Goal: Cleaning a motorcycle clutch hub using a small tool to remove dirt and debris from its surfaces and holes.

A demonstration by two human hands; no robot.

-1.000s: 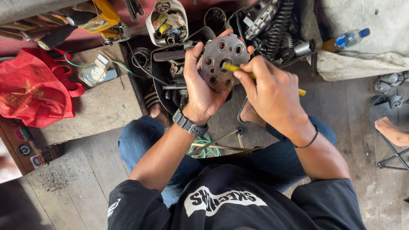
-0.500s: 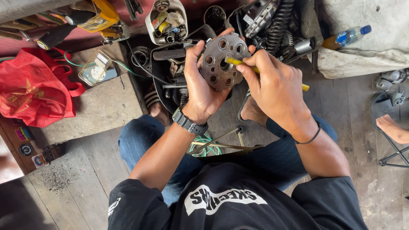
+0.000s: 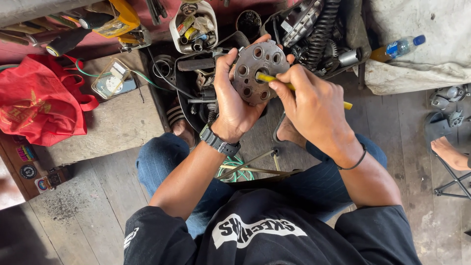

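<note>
My left hand [image 3: 231, 100] grips a round grey metal disc [image 3: 258, 72] with several holes, held upright in front of me above my knees. My right hand [image 3: 311, 105] holds a thin yellow-handled tool [image 3: 275, 81] whose tip pokes into the disc's centre hole; the handle's end [image 3: 347, 105] sticks out past my fingers. A dark watch sits on my left wrist and a thin black band on my right.
A red cloth bag [image 3: 37, 103] lies on a wooden board at left. A white tub of small parts [image 3: 194, 24], a yellow tool [image 3: 120, 19], a black coil spring [image 3: 324, 29] and a plastic bottle [image 3: 400, 47] lie ahead. Another person's foot [image 3: 449, 152] is at right.
The disc and both hands stay in nearly the same place. My right hand has shifted slightly, moving the yellow tool's tip against the disc's centre hole.
</note>
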